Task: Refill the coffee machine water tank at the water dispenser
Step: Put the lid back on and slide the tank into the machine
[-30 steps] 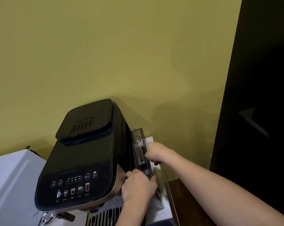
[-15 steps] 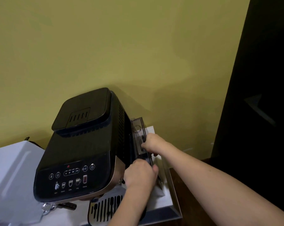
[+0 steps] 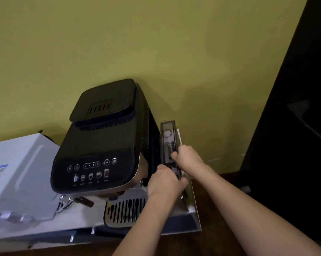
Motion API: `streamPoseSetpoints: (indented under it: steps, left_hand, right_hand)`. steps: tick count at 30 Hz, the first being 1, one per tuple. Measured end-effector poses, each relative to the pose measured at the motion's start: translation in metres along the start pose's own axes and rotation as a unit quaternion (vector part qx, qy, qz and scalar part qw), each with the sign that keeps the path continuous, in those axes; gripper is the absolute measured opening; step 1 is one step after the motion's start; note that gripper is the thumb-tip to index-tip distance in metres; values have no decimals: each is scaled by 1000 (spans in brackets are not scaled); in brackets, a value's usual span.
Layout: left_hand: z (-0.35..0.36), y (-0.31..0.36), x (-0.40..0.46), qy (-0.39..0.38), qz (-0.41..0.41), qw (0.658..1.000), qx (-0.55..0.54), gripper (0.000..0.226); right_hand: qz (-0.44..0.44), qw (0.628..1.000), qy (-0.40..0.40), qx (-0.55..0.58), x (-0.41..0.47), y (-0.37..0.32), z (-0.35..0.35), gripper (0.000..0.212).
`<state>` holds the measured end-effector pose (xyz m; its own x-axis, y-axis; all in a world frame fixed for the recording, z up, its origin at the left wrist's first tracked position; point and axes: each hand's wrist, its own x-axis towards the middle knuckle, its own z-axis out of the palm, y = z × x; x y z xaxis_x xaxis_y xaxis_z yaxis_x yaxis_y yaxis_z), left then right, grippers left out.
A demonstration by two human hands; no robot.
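Observation:
A black coffee machine (image 3: 102,145) with a lit button panel stands against the yellow-green wall. Its narrow transparent water tank (image 3: 168,137) stands upright along the machine's right side, a small gap between them. My left hand (image 3: 165,182) grips the tank's front lower end. My right hand (image 3: 188,157) holds the tank's top near the dark handle part in its middle. The lower part of the tank is hidden behind my hands.
A white box-shaped appliance (image 3: 17,172) sits left of the machine. The metal drip grille (image 3: 124,209) juts out in front. All rests on a pale shelf (image 3: 194,220) above a dark wooden surface (image 3: 211,200). A dark tall panel (image 3: 294,126) fills the right.
The tank has come slightly away from the machine's side, with both hands still on it. The view has shifted, showing more of the drip grille and shelf.

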<state>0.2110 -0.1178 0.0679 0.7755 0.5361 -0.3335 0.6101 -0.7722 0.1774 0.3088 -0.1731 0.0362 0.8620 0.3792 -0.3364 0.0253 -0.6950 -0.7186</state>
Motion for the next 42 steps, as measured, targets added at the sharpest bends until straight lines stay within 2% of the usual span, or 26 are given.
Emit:
streamPoseSetpoints:
  steps: [7,14,19,25,32,36,42]
  left_hand:
    - [27,-54,-96,19,77,997,-9,57]
    - [41,-137,-185,66,144,987,-20,53]
    - [53,-185,-234,88,132,986,-50,51]
    - [58,-195,-261,138,88,985,-62,47]
    - [66,-161,-250,133,14,989,-62,48]
    - [60,-149,-243,143,0,989,-39,49]
    - [44,-142,-238,156,-18,987,-16,48]
  right_hand:
    - [16,998,61,13,-111,21,32,29]
    - [1,994,108,22,-232,-1,79,32]
    - [-17,996,76,39,-285,-13,119,33]
    - [-62,997,40,36,-298,-15,127,32]
    - [-75,997,10,0,-269,-1,111,29]
    - [-83,996,3,-17,-260,1,99,32]
    - [-87,996,-31,-4,-246,-11,92,24]
